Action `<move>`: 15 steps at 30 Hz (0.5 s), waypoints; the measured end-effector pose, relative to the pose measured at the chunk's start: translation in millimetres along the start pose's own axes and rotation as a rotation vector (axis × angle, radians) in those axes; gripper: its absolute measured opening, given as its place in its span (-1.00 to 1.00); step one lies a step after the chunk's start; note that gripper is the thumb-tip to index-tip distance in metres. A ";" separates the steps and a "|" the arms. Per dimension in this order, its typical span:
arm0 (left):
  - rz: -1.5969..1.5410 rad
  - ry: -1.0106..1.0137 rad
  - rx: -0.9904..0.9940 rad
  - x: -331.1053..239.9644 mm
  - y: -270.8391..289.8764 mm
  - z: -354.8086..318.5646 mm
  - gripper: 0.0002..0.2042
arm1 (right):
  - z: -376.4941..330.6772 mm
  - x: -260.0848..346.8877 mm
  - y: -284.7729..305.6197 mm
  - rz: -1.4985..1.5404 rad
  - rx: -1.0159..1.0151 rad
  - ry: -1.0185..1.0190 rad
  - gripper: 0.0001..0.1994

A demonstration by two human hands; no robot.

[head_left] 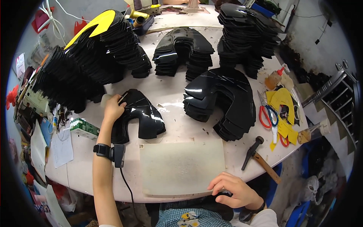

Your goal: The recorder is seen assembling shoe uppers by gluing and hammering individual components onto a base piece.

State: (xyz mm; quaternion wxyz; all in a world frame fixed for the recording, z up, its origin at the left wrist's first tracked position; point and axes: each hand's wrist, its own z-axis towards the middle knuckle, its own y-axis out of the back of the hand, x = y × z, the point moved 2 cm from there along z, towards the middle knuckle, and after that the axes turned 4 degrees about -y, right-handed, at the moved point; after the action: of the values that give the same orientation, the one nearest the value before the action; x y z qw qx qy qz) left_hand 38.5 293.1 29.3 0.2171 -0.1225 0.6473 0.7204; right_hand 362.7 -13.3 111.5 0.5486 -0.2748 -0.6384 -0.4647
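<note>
My left hand [114, 108] reaches to the upper left of a low pile of glossy black U-shaped pieces [141, 104], its fingers closed at the pile's edge. The fingertips partly hide what they grip. Close beside that hand is a small pale object [106, 100]. Over the front right corner of a flat translucent board [181, 166], my right hand [231, 189] hovers with fingers apart and slightly curled, holding nothing. A taller stack of black U-shaped pieces [236, 90] stands right of the low pile.
More black stacks [183, 47] line the far side; a yellow template [102, 22] tops one at left. A hammer [261, 159] lies front right, near scissors [266, 115], yellow pieces [281, 102] and a glue bottle [274, 78]. A green box [85, 128] sits beside my left forearm.
</note>
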 end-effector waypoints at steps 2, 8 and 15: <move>0.019 -0.035 -0.037 2.6 1.7 -0.7 -0.70 | -4.2 -0.7 -2.0 -0.020 -0.011 -0.030 -0.83; 0.055 -0.269 -0.186 18.5 -16.3 6.2 -0.71 | -12.1 -18.6 -8.9 -0.130 -0.153 0.005 -0.86; 0.410 -0.365 -0.174 63.1 -32.6 18.2 -0.60 | -36.3 -44.5 -26.2 -0.229 -0.252 0.022 -0.83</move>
State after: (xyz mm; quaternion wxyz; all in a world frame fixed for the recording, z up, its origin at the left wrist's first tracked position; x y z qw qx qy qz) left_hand 0.5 322.9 -25.8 0.1685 0.1242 0.5445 0.8122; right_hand 367.3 -49.7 60.1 0.4603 -0.2616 -0.5963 -0.6034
